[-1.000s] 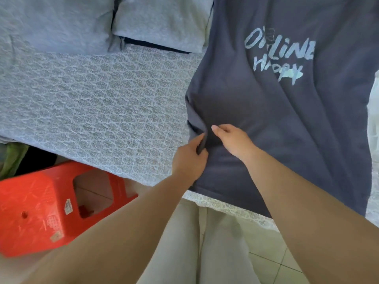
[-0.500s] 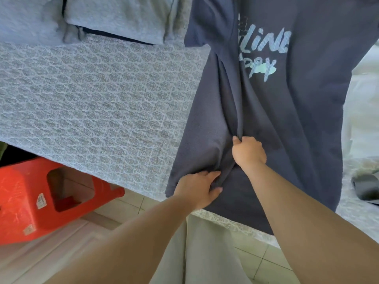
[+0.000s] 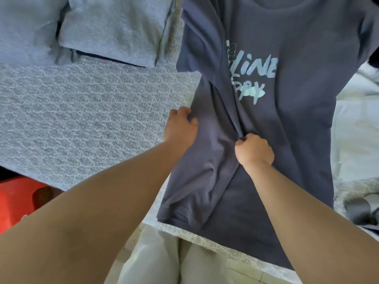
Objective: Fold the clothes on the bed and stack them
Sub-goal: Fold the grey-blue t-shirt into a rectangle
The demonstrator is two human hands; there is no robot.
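Observation:
A dark blue T-shirt (image 3: pixel 287 124) with pale printed lettering lies face up on the bed (image 3: pixel 82 111), its hem hanging over the near edge. Its left side is folded inward, covering part of the print. My left hand (image 3: pixel 180 128) grips the shirt's outer left fold edge with curled fingers. My right hand (image 3: pixel 254 150) is a fist pinching a bunch of the folded fabric near the shirt's middle, where creases run toward the collar.
Two grey pillows (image 3: pixel 114 29) lie at the head of the bed on the patterned grey cover. A red plastic stool (image 3: pixel 18 199) stands on the tiled floor at lower left. A dark folded item (image 3: pixel 359 210) and pale cloth (image 3: pixel 356 140) lie at the right.
The shirt's left side has been drawn over toward the middle. My left hand moved up along the left edge, and my right hand shifted right, bunching fabric.

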